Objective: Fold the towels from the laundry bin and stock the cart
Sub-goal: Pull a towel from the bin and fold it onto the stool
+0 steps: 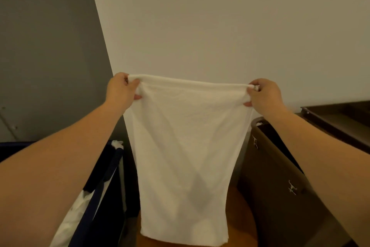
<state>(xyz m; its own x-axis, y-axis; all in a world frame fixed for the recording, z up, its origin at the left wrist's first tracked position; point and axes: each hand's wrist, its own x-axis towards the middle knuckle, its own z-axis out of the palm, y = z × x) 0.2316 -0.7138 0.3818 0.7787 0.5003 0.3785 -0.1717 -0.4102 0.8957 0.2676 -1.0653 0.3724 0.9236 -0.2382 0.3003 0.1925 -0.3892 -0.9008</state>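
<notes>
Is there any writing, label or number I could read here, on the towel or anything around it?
None can be read.
The white towel shows no tag or print.
Two small pale marks on the brown cart are too blurred to tell if they are letters.

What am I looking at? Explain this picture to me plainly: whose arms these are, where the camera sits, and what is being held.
There is no machine here. These are a person's two bare arms, seen from one camera worn on their head, looking forward and down. The left hand and right hand each grip a top corner of a white towel, holding it spread so it hangs flat in front of a pale wall. Low on the left is the dark blue laundry bin with white cloth in it. On the right stands a brown cart. Under the towel a round wooden surface shows.
</notes>
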